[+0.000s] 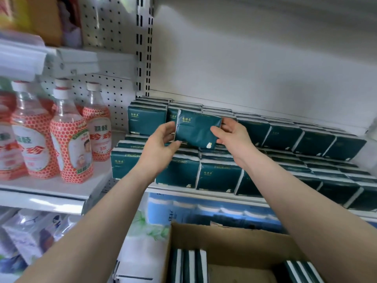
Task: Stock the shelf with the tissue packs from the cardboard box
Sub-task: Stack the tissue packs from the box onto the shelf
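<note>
You hold one dark teal tissue pack [197,129] up in front of the shelf [204,194], face toward you and tilted slightly. Your left hand [161,144] pinches its left end, and your right hand [234,137] pinches its right end. The fingers [226,121] of both hands are curled around the pack's short edges, probably so you can square it up and slot it into the row.

The shelved packs [218,176] stand upright in stepped rows, the back rows higher than the front, so every face shows. The held pack hovers over the second column from the left, where the upper row looks lower.

Below you, the cardboard box [224,240] sits open. More packs [188,266] stand on edge inside it, with bare cardboard showing between them.

Each pack has a short line of gold Chinese characters, too small to read, and a pale emblem in its lower corner. Upside-down white print on the top edges seems to read "COMFORTABLE". To the left, clear bottles [69,139] wear red-dotted labels with large red Chinese characters and a cartoon face.
</note>
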`<state>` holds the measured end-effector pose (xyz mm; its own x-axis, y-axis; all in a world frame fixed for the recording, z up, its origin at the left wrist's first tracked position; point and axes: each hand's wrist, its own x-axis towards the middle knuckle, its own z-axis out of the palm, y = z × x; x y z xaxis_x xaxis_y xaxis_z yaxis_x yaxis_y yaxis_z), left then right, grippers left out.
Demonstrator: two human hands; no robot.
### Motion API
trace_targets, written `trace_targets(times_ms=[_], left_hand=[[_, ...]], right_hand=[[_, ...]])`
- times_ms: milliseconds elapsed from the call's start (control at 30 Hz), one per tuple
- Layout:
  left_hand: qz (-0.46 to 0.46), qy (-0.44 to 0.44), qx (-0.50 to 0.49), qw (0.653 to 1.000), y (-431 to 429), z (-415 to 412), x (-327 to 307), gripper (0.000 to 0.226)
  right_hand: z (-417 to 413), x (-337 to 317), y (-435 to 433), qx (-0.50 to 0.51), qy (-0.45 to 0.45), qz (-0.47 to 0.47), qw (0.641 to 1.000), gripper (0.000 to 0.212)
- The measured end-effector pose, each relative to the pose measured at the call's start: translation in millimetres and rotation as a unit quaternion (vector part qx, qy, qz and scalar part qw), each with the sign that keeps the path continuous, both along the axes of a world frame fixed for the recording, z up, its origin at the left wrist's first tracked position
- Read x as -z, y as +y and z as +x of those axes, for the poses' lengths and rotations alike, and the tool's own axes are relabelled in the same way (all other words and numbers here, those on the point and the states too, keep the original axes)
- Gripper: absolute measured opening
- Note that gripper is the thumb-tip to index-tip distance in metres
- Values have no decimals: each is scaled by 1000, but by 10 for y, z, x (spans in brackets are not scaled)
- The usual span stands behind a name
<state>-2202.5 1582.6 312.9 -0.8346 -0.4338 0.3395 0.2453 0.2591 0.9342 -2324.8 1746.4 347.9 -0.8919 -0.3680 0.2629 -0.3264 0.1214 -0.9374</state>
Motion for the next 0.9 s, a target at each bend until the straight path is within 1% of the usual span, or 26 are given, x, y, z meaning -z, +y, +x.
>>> trace_targets(times_ms=[167, 467, 567, 700, 767, 900], left_hand=[[13, -3, -4, 1000, -72, -41, 31, 51], [25, -21, -25, 999, -145, -174, 65, 50], [21, -21, -31, 999, -185, -217, 68, 50], [-6, -29, -49, 998, -247, -238, 85, 49], [-14, -34, -56, 998, -281, -255, 98, 50], [-7, -45, -59, 997, -319, -282, 112, 51]], right_hand=[[-126, 88, -108, 3, -5, -10, 1000, 35], [-257, 136, -220, 8, 1, -13, 1000, 34], [-295, 129, -262, 13, 3, -14, 1000, 36], [-318, 102, -350, 19, 10, -3, 1000, 37], [-328, 85, -401, 22, 14, -1, 1000, 42], [-351, 74, -481, 26, 27, 8, 999, 39]])
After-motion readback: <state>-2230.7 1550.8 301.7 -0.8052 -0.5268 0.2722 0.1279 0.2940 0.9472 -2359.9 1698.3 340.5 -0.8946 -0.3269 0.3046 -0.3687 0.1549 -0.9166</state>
